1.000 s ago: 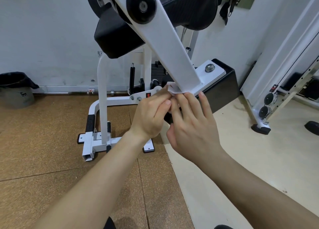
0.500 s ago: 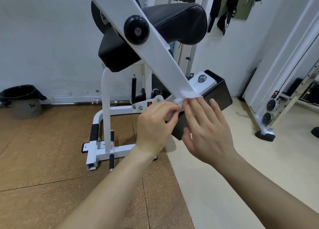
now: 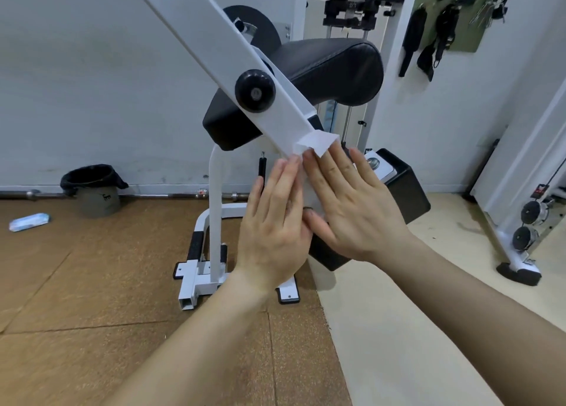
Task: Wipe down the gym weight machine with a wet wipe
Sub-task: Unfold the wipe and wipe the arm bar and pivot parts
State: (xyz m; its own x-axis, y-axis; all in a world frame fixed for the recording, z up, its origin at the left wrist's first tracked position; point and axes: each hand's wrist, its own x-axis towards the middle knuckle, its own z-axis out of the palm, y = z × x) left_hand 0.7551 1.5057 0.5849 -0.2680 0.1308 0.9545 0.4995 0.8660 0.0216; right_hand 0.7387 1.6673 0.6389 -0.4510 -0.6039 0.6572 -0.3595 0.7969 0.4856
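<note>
A white weight machine stands before me, with a slanted white arm (image 3: 214,47) bearing a black knob (image 3: 255,90) and a black pad (image 3: 333,71) behind it. A white wet wipe (image 3: 317,143) is draped over the lower part of that arm. My left hand (image 3: 275,218) lies flat with straight fingers against the arm's left side, fingertips at the wipe's edge. My right hand (image 3: 352,203) presses the wipe onto the arm with straight, spread fingers. Most of the wipe is hidden under my hands.
A bin with a black bag (image 3: 96,191) stands by the wall at left, with a blue wipe packet (image 3: 29,221) on the brown floor. A barbell (image 3: 153,195) lies along the wall. Another machine's white frame (image 3: 517,237) stands at right. Straps hang on the wall (image 3: 435,32).
Both hands have gone from pinching the wipe to lying flat and straight on it, and they have slid upward along the slanted arm. The view has tilted up.
</note>
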